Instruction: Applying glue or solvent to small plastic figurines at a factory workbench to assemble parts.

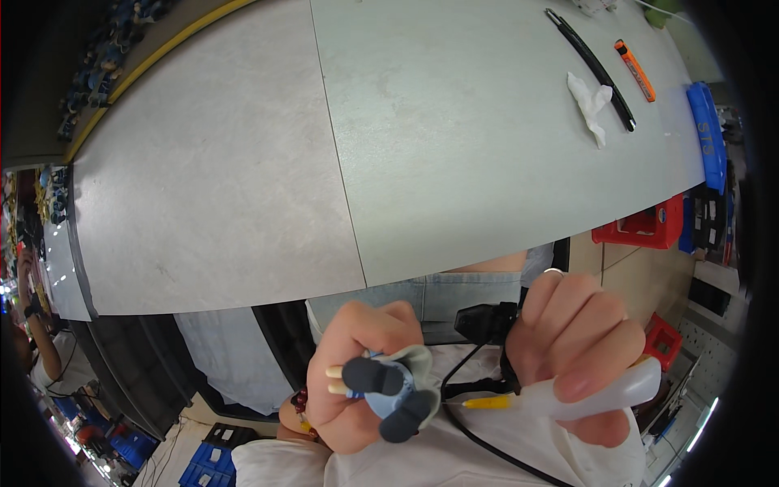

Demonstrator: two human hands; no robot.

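My left hand (331, 410) is wrapped round a small figurine (391, 398) held over my lap. Its dark shoe soles, light blue clothing and a greyish flared piece face up; the rest is hidden by my fingers. Closed round a translucent white squeeze bottle (635, 388), my right hand (574, 329) tilts it almost level. The bottle's yellow nozzle (489, 402) ends in a thin needle tip that points left at the figurine. The tip is very close to the figurine's right side; whether they touch I cannot tell.
A pale table (219, 170) lies beyond my hands. At its far right are a long black rod (591, 66), an orange tube-like item (634, 71) and crumpled tissue (591, 105). A blue bin (708, 134) and red crate (649, 227) stand rightward. A black cable (487, 448) crosses my lap.
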